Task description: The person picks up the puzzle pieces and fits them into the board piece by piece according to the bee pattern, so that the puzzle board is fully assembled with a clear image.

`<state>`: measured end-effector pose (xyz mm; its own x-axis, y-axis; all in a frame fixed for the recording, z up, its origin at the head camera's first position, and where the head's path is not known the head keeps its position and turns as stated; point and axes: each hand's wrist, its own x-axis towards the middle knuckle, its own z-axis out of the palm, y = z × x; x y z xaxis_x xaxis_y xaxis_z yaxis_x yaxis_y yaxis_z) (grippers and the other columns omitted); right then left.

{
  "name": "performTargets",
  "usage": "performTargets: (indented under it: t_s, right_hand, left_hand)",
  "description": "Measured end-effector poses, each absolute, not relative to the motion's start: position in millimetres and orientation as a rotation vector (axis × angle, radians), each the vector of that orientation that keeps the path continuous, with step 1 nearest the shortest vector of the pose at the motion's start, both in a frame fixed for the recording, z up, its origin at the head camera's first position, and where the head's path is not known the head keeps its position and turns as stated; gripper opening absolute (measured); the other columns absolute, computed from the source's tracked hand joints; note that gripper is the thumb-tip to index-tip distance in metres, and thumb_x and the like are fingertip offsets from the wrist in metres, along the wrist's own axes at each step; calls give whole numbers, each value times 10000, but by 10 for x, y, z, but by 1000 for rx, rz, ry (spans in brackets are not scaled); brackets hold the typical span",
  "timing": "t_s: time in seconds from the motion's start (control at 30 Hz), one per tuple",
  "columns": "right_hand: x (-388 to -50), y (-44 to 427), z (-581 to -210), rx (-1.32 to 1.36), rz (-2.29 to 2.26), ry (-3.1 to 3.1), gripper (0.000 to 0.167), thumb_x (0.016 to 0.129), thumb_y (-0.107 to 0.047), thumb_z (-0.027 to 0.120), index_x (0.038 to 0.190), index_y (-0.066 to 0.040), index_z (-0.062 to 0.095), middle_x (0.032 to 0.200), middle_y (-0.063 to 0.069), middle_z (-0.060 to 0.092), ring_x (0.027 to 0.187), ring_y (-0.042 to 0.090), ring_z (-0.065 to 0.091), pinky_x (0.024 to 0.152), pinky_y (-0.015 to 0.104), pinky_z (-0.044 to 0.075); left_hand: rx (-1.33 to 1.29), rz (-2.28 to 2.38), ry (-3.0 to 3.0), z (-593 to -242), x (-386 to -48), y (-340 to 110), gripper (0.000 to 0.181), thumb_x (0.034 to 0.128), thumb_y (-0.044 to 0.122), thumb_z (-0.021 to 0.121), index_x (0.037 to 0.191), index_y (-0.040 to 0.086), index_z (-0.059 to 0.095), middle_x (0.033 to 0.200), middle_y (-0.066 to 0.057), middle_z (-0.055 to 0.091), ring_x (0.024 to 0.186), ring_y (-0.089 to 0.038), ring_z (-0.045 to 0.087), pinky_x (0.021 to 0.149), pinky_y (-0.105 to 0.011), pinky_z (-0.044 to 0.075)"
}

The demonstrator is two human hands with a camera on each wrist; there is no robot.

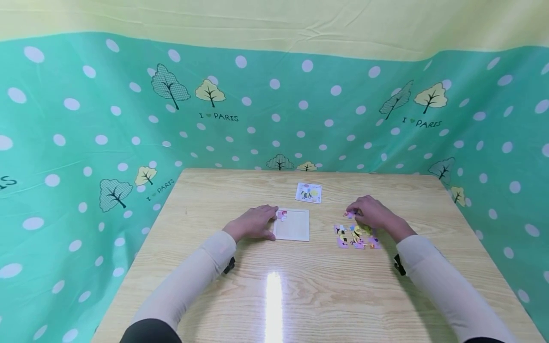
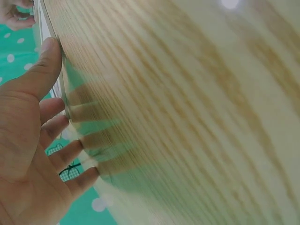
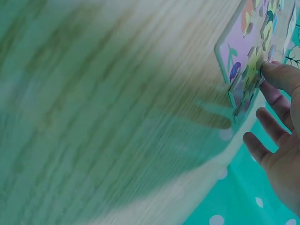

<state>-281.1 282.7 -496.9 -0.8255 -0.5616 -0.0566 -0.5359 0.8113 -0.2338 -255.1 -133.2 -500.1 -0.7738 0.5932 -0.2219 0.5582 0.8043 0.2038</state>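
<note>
My left hand [image 1: 256, 222] rests at the left side of a shallow, pale square puzzle tray [image 1: 296, 228]. In the left wrist view its thumb and spread fingers [image 2: 84, 183] touch down along the tray's side and the table. One pink puzzle piece [image 1: 282, 215] lies in the tray's upper left corner. Over to the right, my right hand [image 1: 373, 213] pinches a pink puzzle piece [image 1: 349, 215] between thumb and index finger, at the far side of a loosely fitted group of pink and yellow puzzle pieces [image 1: 343, 242]. Its remaining fingers stand off, as the right wrist view shows.
A picture card [image 1: 308, 193] with a yellow and black striped figure lies behind the tray. All of this sits on a wood-grain table [image 1: 240, 305]. A green, dotted cloth [image 1: 257, 105] hangs behind the table and at its sides.
</note>
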Motion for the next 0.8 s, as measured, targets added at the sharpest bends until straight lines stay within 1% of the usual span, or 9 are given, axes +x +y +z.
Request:
performTargets:
  t_s: [0.2,0.4,0.53,0.67,0.8]
  right_hand:
    - [-2817,2794,-4934,-871,-331,2863,262,938,-106,683,1191,-115,749,1075,46,736,1049,308,644,1033,586,494]
    - [-2851,2699,-4914,-880,-401,2874,287,911,-122,685,1189,-102,753,1071,32,743,1018,259,656,1082,565,471]
    - [-2861,2614,-4910,-858,-450,2874,292,915,-146,695,1199,-109,751,1084,41,742,1066,290,646,1107,576,445]
    - [-2859,2509,-4925,-824,-503,2867,303,924,-167,702,1219,-109,743,1142,77,739,1140,339,617,1099,585,447]
    - [-2849,2376,-4957,-805,-524,2863,320,931,-203,709,1241,-126,734,1167,71,734,1172,331,600,1090,562,465]
  left_hand:
    - [883,178,2722,-5012,-2552,-1330,845,841,576,758,1479,88,495,1642,-96,378,1531,-295,342,1270,-472,309]
    - [882,177,2726,-5011,-2550,-1327,795,839,573,763,1435,98,538,1641,-97,379,1529,-296,344,1270,-471,307]
    - [879,195,2724,-5006,-2550,-1327,791,835,568,768,1429,98,540,1640,-103,379,1527,-315,345,1268,-488,306]
    - [879,189,2717,-5015,-2556,-1328,792,842,575,757,1440,106,533,1650,-94,363,1534,-317,331,1275,-482,293]
    - [875,175,2710,-5032,-2566,-1329,829,843,589,748,1472,107,506,1661,-86,342,1543,-310,315,1280,-473,283]
